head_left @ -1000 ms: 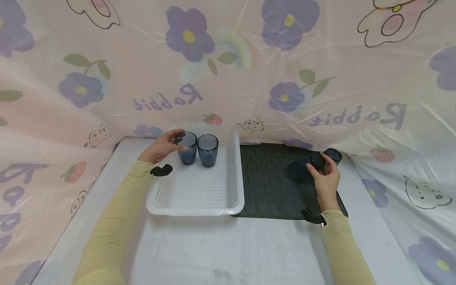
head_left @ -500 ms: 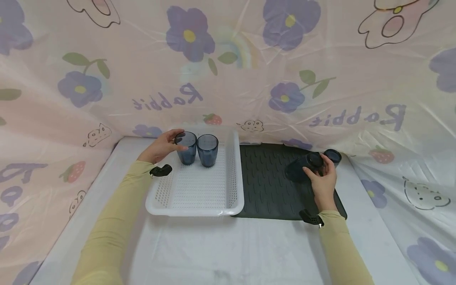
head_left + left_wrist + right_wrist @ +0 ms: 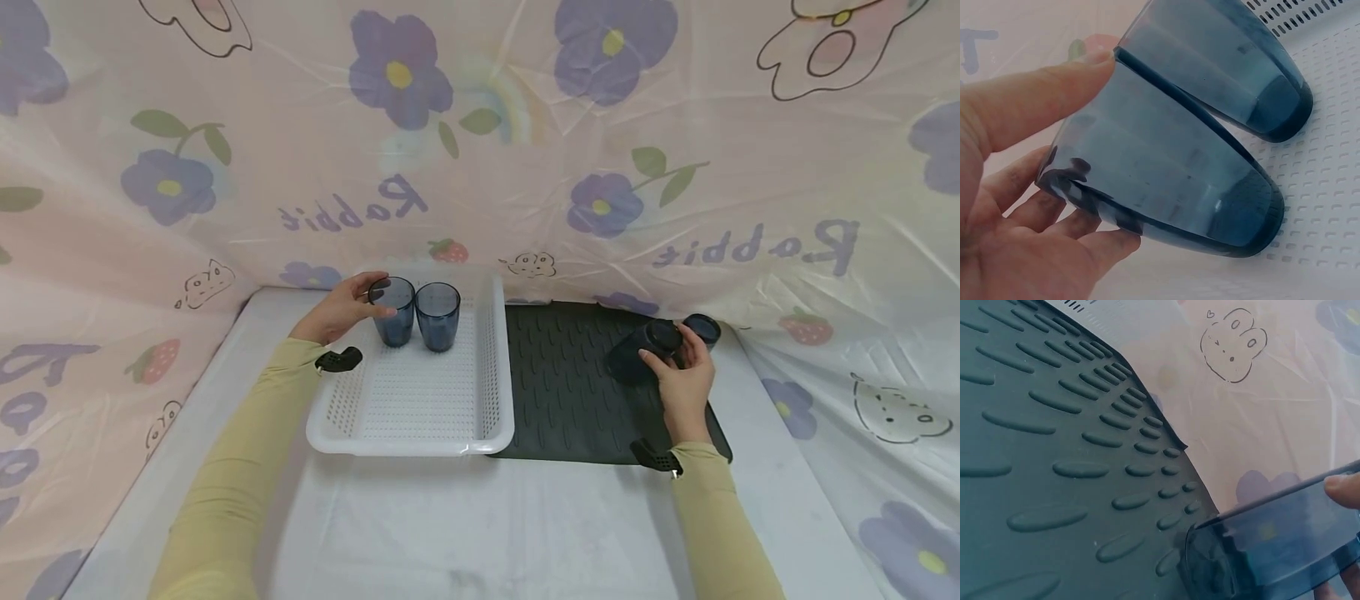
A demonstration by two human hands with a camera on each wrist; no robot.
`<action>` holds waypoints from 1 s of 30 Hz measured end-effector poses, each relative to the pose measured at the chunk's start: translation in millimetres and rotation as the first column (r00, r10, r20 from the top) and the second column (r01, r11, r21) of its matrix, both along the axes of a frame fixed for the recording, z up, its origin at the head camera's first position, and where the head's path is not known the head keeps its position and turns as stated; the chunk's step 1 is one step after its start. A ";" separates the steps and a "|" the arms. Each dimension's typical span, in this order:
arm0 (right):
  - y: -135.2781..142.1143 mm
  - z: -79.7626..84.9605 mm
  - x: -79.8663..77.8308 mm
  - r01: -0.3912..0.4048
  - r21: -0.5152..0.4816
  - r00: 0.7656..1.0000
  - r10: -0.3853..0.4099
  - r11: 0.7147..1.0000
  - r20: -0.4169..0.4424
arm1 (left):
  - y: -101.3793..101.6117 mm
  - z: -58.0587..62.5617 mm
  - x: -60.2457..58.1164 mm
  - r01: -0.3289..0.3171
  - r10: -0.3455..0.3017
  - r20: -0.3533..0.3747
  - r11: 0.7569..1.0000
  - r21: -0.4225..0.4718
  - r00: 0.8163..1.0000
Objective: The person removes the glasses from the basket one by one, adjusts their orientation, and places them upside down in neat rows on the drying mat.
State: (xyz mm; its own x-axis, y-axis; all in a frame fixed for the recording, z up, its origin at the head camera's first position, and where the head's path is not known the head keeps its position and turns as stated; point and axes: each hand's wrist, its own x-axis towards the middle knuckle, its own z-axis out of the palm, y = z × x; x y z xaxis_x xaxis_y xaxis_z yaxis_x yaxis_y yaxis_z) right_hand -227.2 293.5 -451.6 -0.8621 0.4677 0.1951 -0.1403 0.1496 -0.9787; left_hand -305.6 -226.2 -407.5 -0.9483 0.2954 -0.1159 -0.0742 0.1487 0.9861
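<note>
A translucent blue glass tumbler (image 3: 399, 327) stands in a white perforated basket (image 3: 501, 375), held by my left hand (image 3: 341, 310). The left wrist view shows the thumb at the rim and the fingers around the far side of this tumbler (image 3: 1172, 169). A second matching tumbler (image 3: 438, 321) stands close on its right. Over the black mat (image 3: 562, 383), my right hand (image 3: 684, 385) grips another dark blue tumbler (image 3: 637, 354), thumb on its side. The right wrist view shows that tumbler (image 3: 1272, 550) with its base end near the mat's edge and the fingers partly out of frame.
One more dark tumbler (image 3: 705, 328) stands just behind the right hand at the mat's back right corner. The ridged mat borders the basket's right side. A white-covered table (image 3: 480, 525) lies under everything, and a printed curtain (image 3: 495, 192) rises close behind.
My right hand has shifted slightly left and toward me with its tumbler. The left hand and the tumblers in the basket have stayed in place.
</note>
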 end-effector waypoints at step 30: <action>-8.6 -3.5 -0.7 -0.020 0.087 0.994 0.011 0.996 0.108 | 11.1 12.3 17.0 -0.100 0.104 0.019 0.987 -0.124 0.994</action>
